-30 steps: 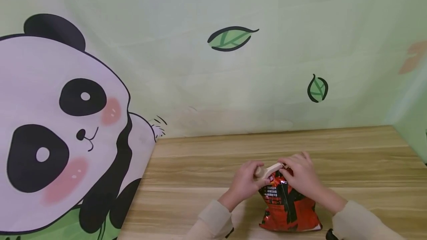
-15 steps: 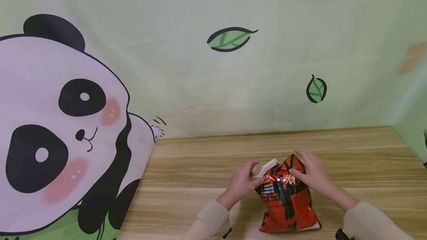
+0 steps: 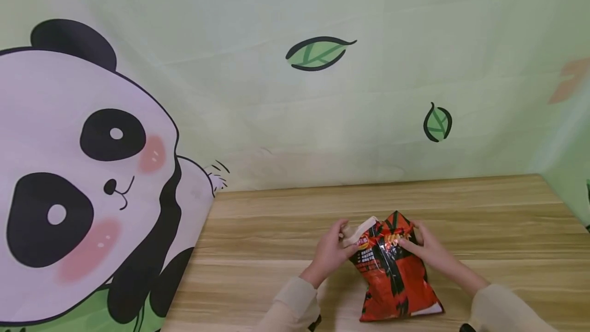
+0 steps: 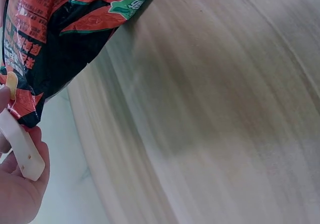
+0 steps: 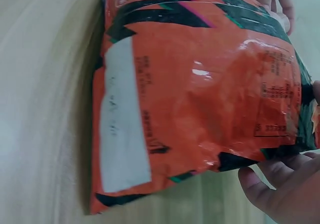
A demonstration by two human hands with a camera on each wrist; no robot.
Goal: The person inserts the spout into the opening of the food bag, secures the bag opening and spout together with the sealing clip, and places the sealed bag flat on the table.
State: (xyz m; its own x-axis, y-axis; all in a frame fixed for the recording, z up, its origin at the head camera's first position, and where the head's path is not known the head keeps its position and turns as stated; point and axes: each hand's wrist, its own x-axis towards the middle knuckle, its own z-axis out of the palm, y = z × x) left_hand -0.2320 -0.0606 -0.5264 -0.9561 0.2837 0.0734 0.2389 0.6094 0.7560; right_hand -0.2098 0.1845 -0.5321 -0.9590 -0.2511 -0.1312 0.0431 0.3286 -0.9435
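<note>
A red and black snack bag [image 3: 396, 275] stands upright on the table, its top leaning a little to the left. My left hand [image 3: 329, 247] holds a white bag clip [image 3: 361, 230] against the bag's upper left corner. In the left wrist view the clip [image 4: 22, 146] lies in the curled fingers, beside the corner of the bag [image 4: 65, 39]; whether it clamps the bag I cannot tell. My right hand [image 3: 428, 250] pinches the upper right side, thumb in front and fingers behind. The right wrist view shows the bag's red side with a white panel [image 5: 122, 119].
The wood-grain table [image 3: 276, 234] extends left, right and behind the bag. Behind it hangs a pale green cloth backdrop [image 3: 239, 91] with printed leaves and a large panda [image 3: 92, 178] at the left.
The right hand has moved off the clip and top edge to the bag's right side. The top right corner has risen into view. The left hand and clip have shifted slightly left.
</note>
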